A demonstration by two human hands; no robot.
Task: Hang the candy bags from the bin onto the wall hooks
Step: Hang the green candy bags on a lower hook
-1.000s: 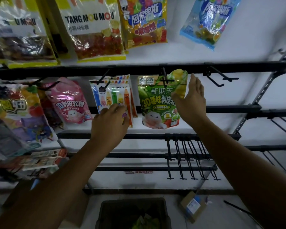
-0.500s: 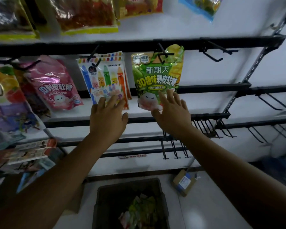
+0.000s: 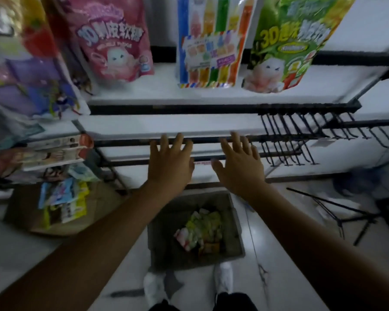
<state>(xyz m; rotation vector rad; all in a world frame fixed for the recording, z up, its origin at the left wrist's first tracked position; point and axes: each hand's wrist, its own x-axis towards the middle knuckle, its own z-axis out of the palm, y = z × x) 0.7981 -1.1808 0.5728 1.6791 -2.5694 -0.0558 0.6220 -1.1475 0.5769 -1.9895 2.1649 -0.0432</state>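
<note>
Both my hands are stretched out, empty, fingers spread, in front of the lower black rails. My left hand (image 3: 170, 162) and my right hand (image 3: 239, 167) hover side by side above the dark bin (image 3: 160, 243) on the floor. Several candy bags (image 3: 200, 230) lie in the bin. On the wall above hang a green bag (image 3: 288, 43), a striped crayon-print bag (image 3: 211, 41) and a pink bag (image 3: 115, 39). Bare black hooks (image 3: 288, 140) stick out at the right of my right hand.
More bags hang at the far left (image 3: 25, 63). A cardboard box (image 3: 54, 209) with packets sits on the floor at the left. A black stand (image 3: 337, 212) lies on the floor at the right. My white shoes (image 3: 222, 277) stand just behind the bin.
Both hands have come down from the hanging green and crayon bags to the lower rails. The view has tilted down, so the bin and my feet now show.
</note>
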